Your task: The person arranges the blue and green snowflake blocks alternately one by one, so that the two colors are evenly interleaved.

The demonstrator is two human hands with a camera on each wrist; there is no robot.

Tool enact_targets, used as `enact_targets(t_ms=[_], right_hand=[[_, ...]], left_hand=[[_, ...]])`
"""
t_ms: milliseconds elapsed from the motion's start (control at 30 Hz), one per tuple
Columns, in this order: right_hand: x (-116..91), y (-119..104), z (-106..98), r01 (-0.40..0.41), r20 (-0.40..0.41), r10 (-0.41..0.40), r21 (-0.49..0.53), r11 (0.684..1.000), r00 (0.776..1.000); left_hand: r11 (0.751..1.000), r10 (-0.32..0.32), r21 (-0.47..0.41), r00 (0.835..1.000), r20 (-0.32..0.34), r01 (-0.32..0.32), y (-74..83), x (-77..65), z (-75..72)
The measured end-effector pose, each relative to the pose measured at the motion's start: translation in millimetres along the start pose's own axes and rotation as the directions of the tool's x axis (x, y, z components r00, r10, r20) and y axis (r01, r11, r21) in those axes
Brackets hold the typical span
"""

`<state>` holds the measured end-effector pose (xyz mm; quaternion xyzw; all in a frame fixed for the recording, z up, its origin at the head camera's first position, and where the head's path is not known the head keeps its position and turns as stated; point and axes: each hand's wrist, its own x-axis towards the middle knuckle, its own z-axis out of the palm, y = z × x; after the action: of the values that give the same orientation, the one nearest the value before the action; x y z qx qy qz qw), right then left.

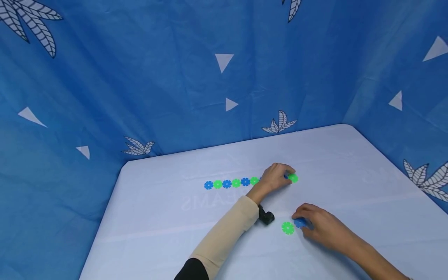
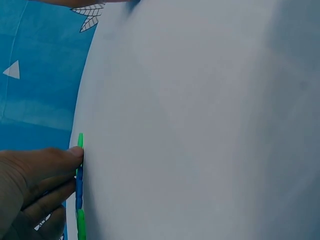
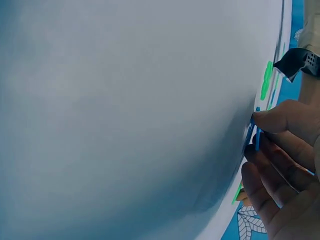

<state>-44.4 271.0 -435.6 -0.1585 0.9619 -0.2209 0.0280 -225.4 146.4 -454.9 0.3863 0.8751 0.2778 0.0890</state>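
Note:
A straight row of notched plastic discs (image 1: 226, 184), alternating blue and green, lies on the white table. My left hand (image 1: 274, 177) reaches over the row's right part and hides some discs. Its thumb and fingertips pinch the edges of the green disc (image 1: 294, 178) at the right end; in the left wrist view a blue disc (image 2: 79, 187) lies beside that one. Nearer to me, my right hand (image 1: 323, 225) holds a blue disc (image 1: 300, 223) between thumb and fingers, low over the table. Just left of it a loose green disc (image 1: 288, 228) lies flat.
A white cloth covers the table (image 1: 157, 217). Blue curtains (image 1: 182, 85) with leaf and triangle prints hang behind and at both sides. A black wrist camera (image 1: 266, 217) sticks out from the left forearm, above the table between the row and the loose green disc.

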Motion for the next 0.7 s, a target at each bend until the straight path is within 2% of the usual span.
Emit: enact_targets(t_ms=[133, 300, 400, 567, 700], right_hand=[[3, 5, -2, -0.016, -0.007, 0.016, 0.035, 0.999, 1.000], [13, 18, -8, -0.067, -0.059, 0.074, 0.101, 0.993, 0.996], [21, 27, -14, -0.102, -0.103, 0.113, 0.110, 0.989, 0.988], [39, 42, -25, -0.108, -0.163, 0.127, 0.116, 0.987, 0.979], [55, 52, -33, -0.133, -0.177, 0.152, 0.112, 0.985, 0.972]], left_hand=[[1.000, 0.000, -0.001, 1.000, -0.001, 0.000, 0.0, 0.0, 0.3], [1.000, 0.003, 0.002, 1.000, -0.001, -0.003, 0.9, -0.4, -0.3], [1.000, 0.009, 0.002, 1.000, -0.001, -0.009, 0.7, 0.0, -0.1], [1.000, 0.022, 0.003, 1.000, -0.011, -0.022, -0.9, 1.4, 1.3], [1.000, 0.026, -0.008, 1.000, -0.017, -0.026, -1.7, 1.9, 1.5]])
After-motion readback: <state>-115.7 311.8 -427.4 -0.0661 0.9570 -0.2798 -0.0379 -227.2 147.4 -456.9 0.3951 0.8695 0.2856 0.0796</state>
